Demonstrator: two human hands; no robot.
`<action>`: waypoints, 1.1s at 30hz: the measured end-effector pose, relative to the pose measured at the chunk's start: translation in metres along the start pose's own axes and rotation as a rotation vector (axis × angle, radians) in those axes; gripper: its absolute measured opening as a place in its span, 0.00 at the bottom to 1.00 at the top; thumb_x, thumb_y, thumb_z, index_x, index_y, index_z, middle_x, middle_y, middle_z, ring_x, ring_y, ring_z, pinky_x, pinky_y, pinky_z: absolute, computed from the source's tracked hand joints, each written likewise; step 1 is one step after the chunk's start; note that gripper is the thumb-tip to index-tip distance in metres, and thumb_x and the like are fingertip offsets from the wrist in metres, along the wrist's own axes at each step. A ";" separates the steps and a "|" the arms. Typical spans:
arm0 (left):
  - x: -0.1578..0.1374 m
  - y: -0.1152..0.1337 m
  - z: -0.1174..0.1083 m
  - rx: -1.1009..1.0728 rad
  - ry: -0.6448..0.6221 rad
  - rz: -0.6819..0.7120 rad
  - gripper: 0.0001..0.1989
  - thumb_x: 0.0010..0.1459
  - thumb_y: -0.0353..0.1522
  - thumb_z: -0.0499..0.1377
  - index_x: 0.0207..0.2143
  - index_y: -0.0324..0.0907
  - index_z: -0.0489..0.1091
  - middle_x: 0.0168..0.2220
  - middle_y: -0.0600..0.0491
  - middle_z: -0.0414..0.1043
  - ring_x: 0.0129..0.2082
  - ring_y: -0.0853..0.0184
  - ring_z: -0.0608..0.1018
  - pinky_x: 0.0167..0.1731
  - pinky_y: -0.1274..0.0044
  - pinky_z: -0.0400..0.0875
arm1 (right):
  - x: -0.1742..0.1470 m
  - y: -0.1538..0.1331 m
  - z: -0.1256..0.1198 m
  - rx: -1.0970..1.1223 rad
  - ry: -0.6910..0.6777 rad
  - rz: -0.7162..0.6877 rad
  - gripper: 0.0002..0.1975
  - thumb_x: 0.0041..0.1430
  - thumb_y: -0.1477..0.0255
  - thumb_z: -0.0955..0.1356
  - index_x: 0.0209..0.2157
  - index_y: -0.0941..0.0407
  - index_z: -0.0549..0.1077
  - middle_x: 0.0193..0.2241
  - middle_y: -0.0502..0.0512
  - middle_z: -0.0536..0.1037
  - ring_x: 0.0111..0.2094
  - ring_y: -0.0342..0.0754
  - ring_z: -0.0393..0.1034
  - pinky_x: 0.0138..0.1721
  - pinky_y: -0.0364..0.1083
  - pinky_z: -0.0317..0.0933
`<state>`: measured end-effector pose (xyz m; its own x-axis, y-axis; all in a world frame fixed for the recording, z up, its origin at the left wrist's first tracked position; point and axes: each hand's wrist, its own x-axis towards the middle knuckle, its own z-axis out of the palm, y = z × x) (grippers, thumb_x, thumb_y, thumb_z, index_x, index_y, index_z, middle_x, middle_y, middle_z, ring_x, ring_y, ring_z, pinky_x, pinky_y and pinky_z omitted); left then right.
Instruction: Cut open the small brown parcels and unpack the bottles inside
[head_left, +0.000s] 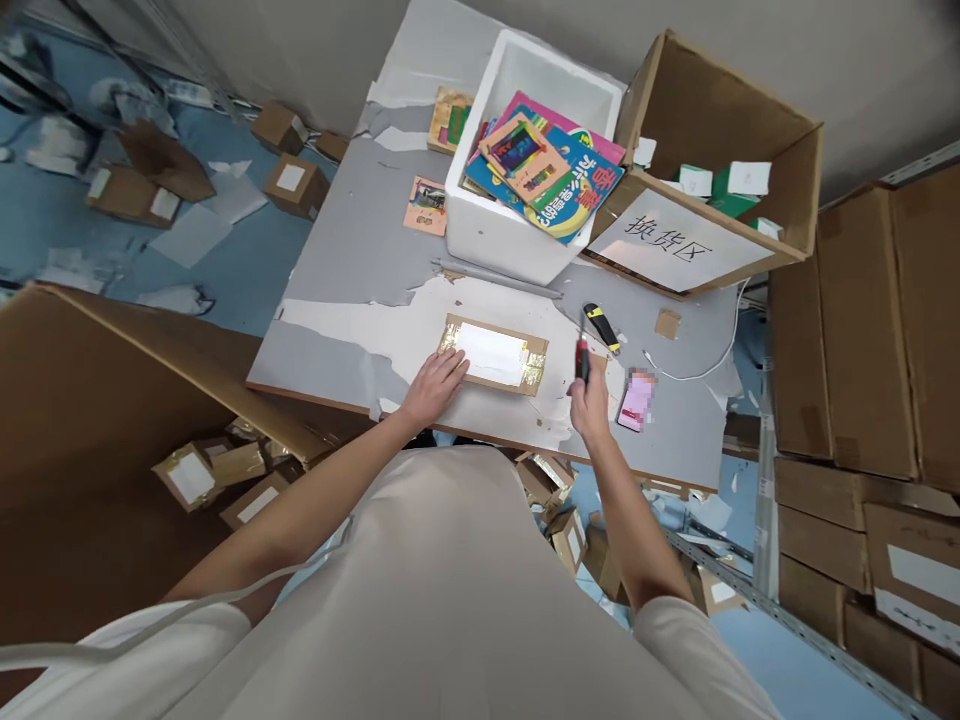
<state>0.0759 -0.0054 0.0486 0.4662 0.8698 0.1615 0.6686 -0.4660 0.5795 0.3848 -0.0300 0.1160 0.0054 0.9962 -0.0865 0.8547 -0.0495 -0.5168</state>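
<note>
A small flat cardboard box (491, 352) lies on the table, with clear tape at both ends and a white label on top. My left hand (437, 385) rests on its left end, fingers stretched out over the edge and the label. To the right of the box, my right hand (590, 400) is closed round a red-and-black handled tool (583, 360). The tool's narrow metal tip points away from me; its exact kind is unclear. Just beyond it lies a yellow-and-black box cutter (601, 328). A phone (636, 400) with a pink screen sits beside my right hand.
A white foam box (499, 235) with books stands at the table's back, beside an open cardboard carton (795, 190) holding small boxes. A white cable (705, 372) curves along the right. A large carton (90, 400) is at left; stacked boxes (847, 330) stand right.
</note>
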 end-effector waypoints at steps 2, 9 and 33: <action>-0.002 -0.004 0.005 -0.017 0.016 -0.014 0.19 0.65 0.33 0.46 0.56 0.45 0.65 0.59 0.43 0.65 0.63 0.57 0.62 0.60 0.57 0.55 | 0.018 -0.030 -0.008 -0.005 -0.114 -0.162 0.32 0.65 0.67 0.56 0.67 0.56 0.40 0.60 0.65 0.61 0.58 0.56 0.59 0.56 0.56 0.57; 0.002 -0.008 0.012 -0.078 0.067 -0.013 0.18 0.66 0.33 0.46 0.53 0.44 0.68 0.58 0.43 0.67 0.62 0.59 0.64 0.60 0.58 0.57 | 0.065 -0.088 0.011 -0.428 -0.593 -0.415 0.30 0.67 0.70 0.57 0.67 0.42 0.42 0.50 0.56 0.70 0.43 0.51 0.70 0.40 0.46 0.63; 0.007 -0.013 0.015 -0.147 0.091 -0.016 0.17 0.66 0.33 0.46 0.51 0.44 0.69 0.57 0.44 0.68 0.62 0.60 0.64 0.60 0.58 0.57 | 0.076 -0.102 0.008 -0.704 -0.672 -0.439 0.36 0.64 0.78 0.58 0.67 0.41 0.37 0.42 0.59 0.73 0.37 0.52 0.73 0.40 0.48 0.65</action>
<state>0.0789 0.0045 0.0299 0.3974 0.8911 0.2192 0.5803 -0.4291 0.6922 0.2941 0.0498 0.1554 -0.4799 0.6626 -0.5750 0.8207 0.5707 -0.0273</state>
